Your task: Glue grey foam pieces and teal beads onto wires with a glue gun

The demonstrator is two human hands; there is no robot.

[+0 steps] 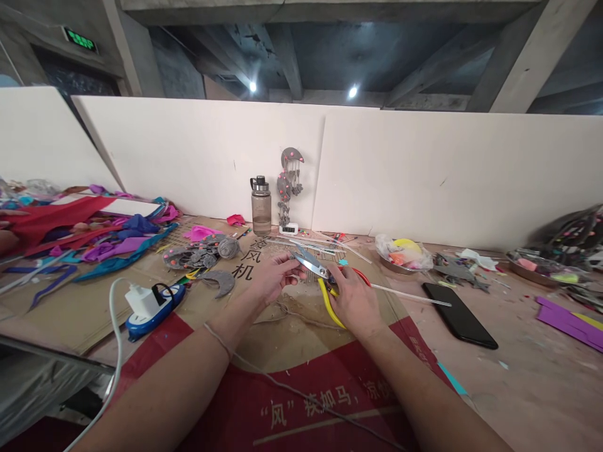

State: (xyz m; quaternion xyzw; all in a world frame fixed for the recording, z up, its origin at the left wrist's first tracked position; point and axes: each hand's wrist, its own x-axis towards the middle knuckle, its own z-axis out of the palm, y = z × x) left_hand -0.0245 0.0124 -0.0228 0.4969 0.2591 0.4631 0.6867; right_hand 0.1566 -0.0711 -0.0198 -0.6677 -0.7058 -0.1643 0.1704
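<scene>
My right hand (pixel 355 298) grips a pair of scissors (pixel 319 269) with red and yellow handles, its blades pointing up and left. Close to the blades, my left hand (pixel 280 276) is closed in a pinch; what sits between its fingertips is too small to make out. Thin grey yarn (pixel 282 378) crosses my left forearm and trails over the red-printed cardboard (pixel 330 351) below. To the left lie a grey crescent-shaped piece (pixel 221 284), a ball of grey yarn (pixel 228 247) and grey pieces with pink dots (pixel 188 254).
A water bottle (pixel 261 210) and a hanging moon decoration (pixel 292 157) stand by the white board. A blue power strip (pixel 155 314) is at left, near colourful cloth (pixel 117 232). A black phone (pixel 459 314) and a bagged bowl (pixel 402 254) are at right. Another person's hand shows far left.
</scene>
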